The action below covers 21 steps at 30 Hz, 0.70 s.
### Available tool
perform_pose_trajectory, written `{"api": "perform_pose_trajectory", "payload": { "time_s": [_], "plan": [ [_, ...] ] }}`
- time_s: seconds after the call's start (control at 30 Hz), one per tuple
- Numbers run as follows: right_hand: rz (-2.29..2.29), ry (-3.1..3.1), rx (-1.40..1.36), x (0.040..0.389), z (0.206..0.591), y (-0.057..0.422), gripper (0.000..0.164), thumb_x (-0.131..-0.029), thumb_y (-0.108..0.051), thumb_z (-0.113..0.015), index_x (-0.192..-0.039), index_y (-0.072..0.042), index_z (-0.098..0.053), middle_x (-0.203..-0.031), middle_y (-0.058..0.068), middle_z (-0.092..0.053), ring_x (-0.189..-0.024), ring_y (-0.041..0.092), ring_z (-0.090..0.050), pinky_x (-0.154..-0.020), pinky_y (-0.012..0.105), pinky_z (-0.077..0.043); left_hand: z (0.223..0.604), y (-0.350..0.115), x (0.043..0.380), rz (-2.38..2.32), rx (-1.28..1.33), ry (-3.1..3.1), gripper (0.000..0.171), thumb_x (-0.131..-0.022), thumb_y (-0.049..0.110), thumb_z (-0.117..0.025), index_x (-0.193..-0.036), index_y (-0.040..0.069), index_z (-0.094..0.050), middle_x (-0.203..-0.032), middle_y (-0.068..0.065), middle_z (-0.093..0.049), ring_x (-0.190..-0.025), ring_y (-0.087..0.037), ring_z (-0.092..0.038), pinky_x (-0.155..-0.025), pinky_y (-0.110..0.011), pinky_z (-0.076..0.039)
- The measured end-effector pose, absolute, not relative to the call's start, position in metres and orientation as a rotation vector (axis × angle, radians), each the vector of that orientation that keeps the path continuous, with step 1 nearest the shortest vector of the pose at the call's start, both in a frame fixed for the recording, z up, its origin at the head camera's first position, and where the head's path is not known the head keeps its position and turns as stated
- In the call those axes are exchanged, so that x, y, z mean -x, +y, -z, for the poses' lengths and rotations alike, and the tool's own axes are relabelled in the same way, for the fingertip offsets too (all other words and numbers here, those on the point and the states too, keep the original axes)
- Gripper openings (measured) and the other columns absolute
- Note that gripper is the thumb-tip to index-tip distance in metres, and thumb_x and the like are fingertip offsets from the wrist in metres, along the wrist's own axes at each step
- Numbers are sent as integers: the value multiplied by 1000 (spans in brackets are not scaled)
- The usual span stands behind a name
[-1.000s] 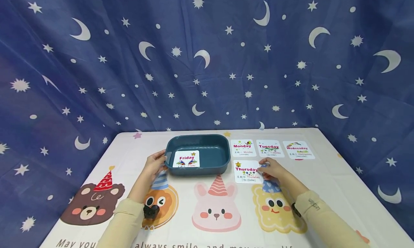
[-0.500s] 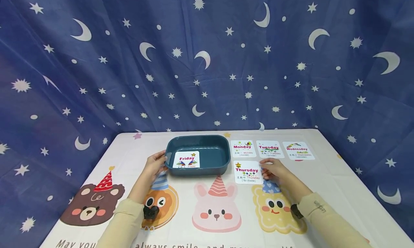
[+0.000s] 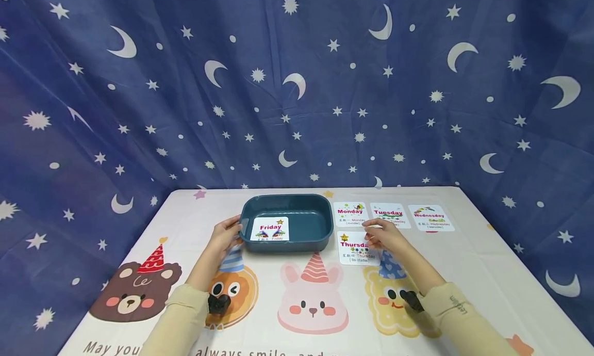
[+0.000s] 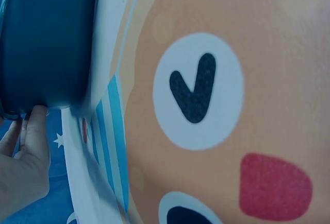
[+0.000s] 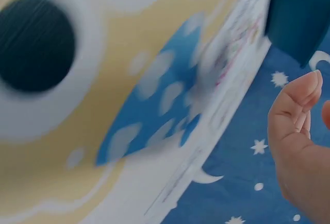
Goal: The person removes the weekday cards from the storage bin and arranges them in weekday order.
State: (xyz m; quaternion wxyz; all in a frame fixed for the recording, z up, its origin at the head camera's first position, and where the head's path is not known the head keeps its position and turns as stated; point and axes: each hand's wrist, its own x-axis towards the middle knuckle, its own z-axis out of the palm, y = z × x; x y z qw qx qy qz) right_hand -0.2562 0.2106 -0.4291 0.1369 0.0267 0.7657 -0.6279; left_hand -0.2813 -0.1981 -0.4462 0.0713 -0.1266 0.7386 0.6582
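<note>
My left hand (image 3: 225, 235) rests against the left end of a dark teal plastic bin (image 3: 297, 246), its fingertips at the outer wall by the rim. The left wrist view shows those fingers (image 4: 36, 131) touching the bin's end (image 4: 46, 44). Inside the bin a square Friday card (image 3: 270, 229) lies at the front left. My right hand (image 3: 386, 235) hovers over the right part of the Thursday card (image 3: 355, 255), fingers loosely bent, nothing between them. In the right wrist view its thumb and fingers (image 5: 289, 110) are apart.
Behind the Thursday card lie a Monday card (image 3: 351, 214), a Tuesday card (image 3: 390, 211) and a Wednesday card (image 3: 431, 218) in a row. The tablecloth (image 3: 260, 340) has printed cartoon animals. A blue star-and-moon curtain (image 3: 297, 113) hangs behind the table.
My right hand drew back off the Thursday card's right edge, then rose and moved left over the card. The left hand stays at the bin. The head view has shifted slightly.
</note>
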Motion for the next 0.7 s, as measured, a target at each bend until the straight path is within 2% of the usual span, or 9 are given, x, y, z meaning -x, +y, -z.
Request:
{"api": "perform_pose_trajectory", "payload": {
  "time_s": [0.17,0.7],
  "plan": [
    [1885,2157,-37,250,422,197,41,-98,-13,-47,-131,10,-39,-72,-2,-57,-59,4,-56,-60,17,-54,444,-197,284,-1977,372,2227,46,-99,8,-40,-144,1,-34,-143,-22,-41,-124,-33,-46,-73,-20,-54],
    [1978,1955,112,239,408,146,35,-96,-9,-47,-126,9,-44,-74,-1,-59,-63,7,-58,-63,18,-53,447,-198,281,-1981,378,2222,47,-98,7,-41,-144,0,-34,-143,-23,-41,-118,-29,-49,-70,-19,-54]
  ]
}}
